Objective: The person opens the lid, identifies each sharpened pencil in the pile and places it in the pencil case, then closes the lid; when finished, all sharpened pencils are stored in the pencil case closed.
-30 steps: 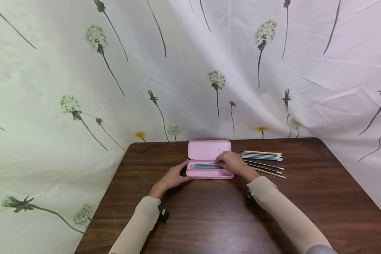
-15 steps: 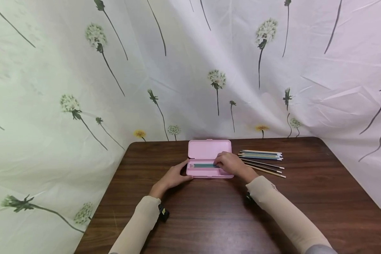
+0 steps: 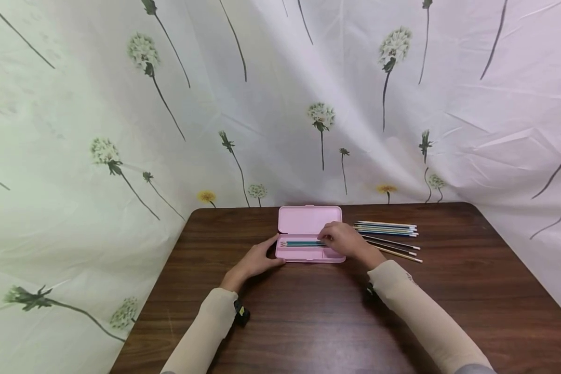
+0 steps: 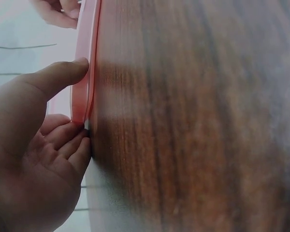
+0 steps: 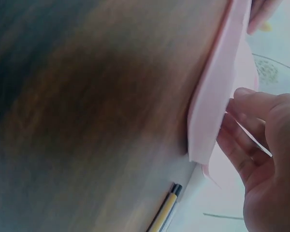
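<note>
A pink pencil case (image 3: 304, 255) lies with its lid (image 3: 310, 219) raised at the back of the table. Several teal pencils (image 3: 301, 243) lie side by side in its long compartment. My left hand (image 3: 254, 261) holds the case's left end, thumb on the front wall and fingers at the side, as the left wrist view shows. Over the case's right end is my right hand (image 3: 343, 239), its bent fingers reaching inside above the pencils' right ends. In the right wrist view the case's pink wall (image 5: 215, 96) hides some fingertips, so whether they pinch a pencil is unclear.
To the right of the case lies a row of blue and pale pencils (image 3: 387, 228). Several dark and yellow pencils (image 3: 397, 250) fan out in front of them. A flower-printed cloth (image 3: 271, 104) hangs behind the brown wooden table (image 3: 304, 322).
The teal pencils, slightly spread a second ago, now lie closer together and parallel in the case. My right hand has shifted only slightly. My left hand keeps its hold on the case.
</note>
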`<state>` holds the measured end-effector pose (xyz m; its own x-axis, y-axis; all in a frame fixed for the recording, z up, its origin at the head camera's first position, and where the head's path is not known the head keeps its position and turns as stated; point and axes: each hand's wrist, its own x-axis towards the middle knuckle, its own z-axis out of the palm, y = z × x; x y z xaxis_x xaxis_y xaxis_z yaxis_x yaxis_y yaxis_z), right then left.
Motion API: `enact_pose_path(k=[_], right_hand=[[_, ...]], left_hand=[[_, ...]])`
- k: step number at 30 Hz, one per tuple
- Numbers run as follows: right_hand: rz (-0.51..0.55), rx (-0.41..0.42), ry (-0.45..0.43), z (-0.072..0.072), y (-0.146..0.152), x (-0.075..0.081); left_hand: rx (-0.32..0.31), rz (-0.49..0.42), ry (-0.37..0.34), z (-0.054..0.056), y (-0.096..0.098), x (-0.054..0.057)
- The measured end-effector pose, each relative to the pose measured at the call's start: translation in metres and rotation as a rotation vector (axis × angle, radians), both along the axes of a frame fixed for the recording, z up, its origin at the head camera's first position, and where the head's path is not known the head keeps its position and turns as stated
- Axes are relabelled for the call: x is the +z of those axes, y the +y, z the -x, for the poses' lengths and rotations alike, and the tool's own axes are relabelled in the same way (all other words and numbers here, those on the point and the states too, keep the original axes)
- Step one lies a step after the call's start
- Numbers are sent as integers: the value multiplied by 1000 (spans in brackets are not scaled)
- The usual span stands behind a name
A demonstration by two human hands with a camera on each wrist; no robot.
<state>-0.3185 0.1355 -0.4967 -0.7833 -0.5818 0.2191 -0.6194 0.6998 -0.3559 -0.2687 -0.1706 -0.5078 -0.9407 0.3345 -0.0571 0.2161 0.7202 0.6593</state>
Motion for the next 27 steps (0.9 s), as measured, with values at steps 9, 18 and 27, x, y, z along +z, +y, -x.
enact_pose_path(k=[9,18,27], right_hand=[[103,9,48,5,26,14],[166,-53,20,6,65,40],[150,-123,-6,2,108,54]], left_hand=[[-2,0,6,2,0,-3],[-5,-2,4,0,0,0],[-3,-6,2,-2,1,3]])
